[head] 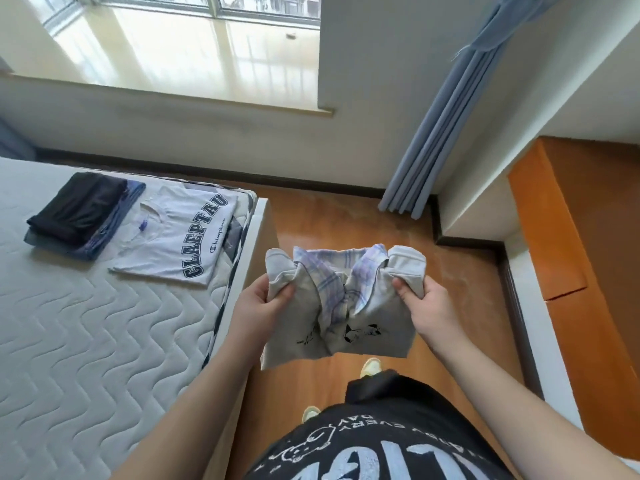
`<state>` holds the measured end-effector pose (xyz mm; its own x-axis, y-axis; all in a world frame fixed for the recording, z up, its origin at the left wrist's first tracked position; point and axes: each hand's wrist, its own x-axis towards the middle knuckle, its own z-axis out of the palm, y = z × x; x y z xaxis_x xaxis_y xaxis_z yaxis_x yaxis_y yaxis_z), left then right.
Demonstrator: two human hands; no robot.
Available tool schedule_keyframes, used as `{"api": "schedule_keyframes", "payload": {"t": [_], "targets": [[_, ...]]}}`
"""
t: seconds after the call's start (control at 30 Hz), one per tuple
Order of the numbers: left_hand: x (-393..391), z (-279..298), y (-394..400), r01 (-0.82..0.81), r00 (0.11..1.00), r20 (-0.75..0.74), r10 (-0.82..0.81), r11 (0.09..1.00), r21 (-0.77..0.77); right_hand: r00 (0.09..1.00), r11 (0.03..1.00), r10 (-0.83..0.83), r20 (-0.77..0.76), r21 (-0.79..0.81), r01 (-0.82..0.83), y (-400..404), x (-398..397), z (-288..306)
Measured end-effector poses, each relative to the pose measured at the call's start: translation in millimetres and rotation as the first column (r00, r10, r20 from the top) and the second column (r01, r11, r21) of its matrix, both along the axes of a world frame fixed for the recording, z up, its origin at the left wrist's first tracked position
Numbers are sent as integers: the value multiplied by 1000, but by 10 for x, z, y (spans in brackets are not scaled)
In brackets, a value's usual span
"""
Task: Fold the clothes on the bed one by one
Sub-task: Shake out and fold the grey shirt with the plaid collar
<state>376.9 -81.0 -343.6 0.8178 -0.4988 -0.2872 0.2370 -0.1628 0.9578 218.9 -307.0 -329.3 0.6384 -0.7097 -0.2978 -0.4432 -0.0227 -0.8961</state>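
At the left of the frame, a dark folded stack (81, 212) and a folded white lettered T-shirt (180, 237) lie on the bed (69, 341). At centre, a person holds a grey shirt with a plaid collar (341, 306) in the air over the floor, the left hand (258, 308) and right hand (429, 306) each with fingers curled round a bunched shoulder. Squaring the shoulders level before the next crease would likely keep the fold neat.
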Motion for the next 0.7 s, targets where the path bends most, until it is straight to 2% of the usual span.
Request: {"api": "schedule_keyframes", "payload": {"t": [0.23, 0.43, 0.57, 0.7], "targets": [[668, -101, -493, -137, 991, 6, 137, 990, 33, 991, 992, 129, -25, 16, -128, -681, 961, -177], [1146, -55, -894, -330, 942, -30, 333, 940, 81, 935, 935, 354, -27, 18, -353, -1263, 1881, -151], [1387, -50, -972, -485, 871, -31, 490, 869, 98, 851, 852, 524, -23, 27, -524, -1471, 2601, -99], [1546, -60, -871, -635, 765, -90, 638, 770, 57, 763, 763, 646, -16, 38, -645, -1344, 3271, -74]]}}
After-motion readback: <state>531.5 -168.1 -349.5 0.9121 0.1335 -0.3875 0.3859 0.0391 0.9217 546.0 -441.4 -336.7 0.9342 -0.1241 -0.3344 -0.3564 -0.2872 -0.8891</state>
